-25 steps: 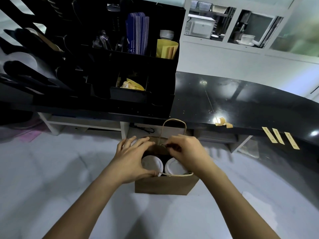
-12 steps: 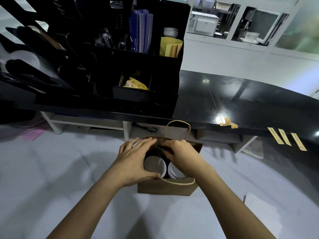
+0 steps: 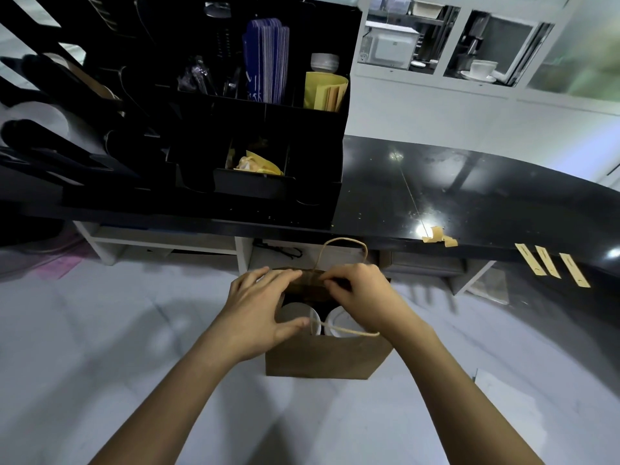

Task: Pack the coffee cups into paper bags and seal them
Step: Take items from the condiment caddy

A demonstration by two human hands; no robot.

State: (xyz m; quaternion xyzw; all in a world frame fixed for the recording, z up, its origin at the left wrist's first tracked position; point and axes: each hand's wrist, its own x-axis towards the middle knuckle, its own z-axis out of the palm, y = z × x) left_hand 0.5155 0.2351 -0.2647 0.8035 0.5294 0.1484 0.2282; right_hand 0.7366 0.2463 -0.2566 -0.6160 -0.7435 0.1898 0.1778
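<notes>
Head view: a brown bag (image 3: 322, 359) stands upright on the pale worktop (image 3: 100, 347), mouth up, its long side running left to right, just below the black counter (image 3: 486, 203). Two white-lidded cups (image 3: 337, 325) sit side by side inside. The left hand (image 3: 260, 312) rests on the bag's left rim, fingers spread over the far edge, thumb on the near one. The right hand (image 3: 360, 297) pinches the folded far rim. One handle (image 3: 342, 251) stands up; the other lies across the cups.
</notes>
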